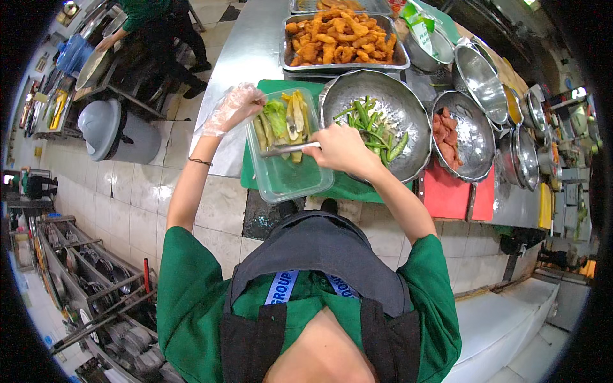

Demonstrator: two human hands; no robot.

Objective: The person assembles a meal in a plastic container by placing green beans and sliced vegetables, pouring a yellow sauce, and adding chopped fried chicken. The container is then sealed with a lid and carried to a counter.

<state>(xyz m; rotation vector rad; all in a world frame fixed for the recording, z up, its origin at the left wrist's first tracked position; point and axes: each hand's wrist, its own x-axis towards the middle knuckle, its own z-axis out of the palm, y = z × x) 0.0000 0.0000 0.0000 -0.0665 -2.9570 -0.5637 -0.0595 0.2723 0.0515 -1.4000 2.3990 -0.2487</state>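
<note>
A clear plastic container (pixel 290 182) holds pickled-looking green and yellow vegetable pieces (pixel 295 124) in its far half. My left hand (pixel 233 108), in a thin clear glove, has its fingers curled at the container's far left corner. Bare, my right hand (pixel 345 150) is wrapped round a narrow metal utensil (pixel 287 149) that reaches left across the container; its exact kind does not show. Beneath the container is a green cutting board (pixel 252 169). Just beyond my right hand sits a wide metal bowl (pixel 412 121) with long green peppers (pixel 383 134) inside.
A metal tray (pixel 345 66) of fried orange-brown pieces stands at the back. To the right, a metal bowl (pixel 476 143) holds reddish meat, near a red cutting board (pixel 447 198) with knives. More bowls (pixel 479 83) crowd the right. A grey bin (pixel 137 137) and another person (pixel 143 19) are at left.
</note>
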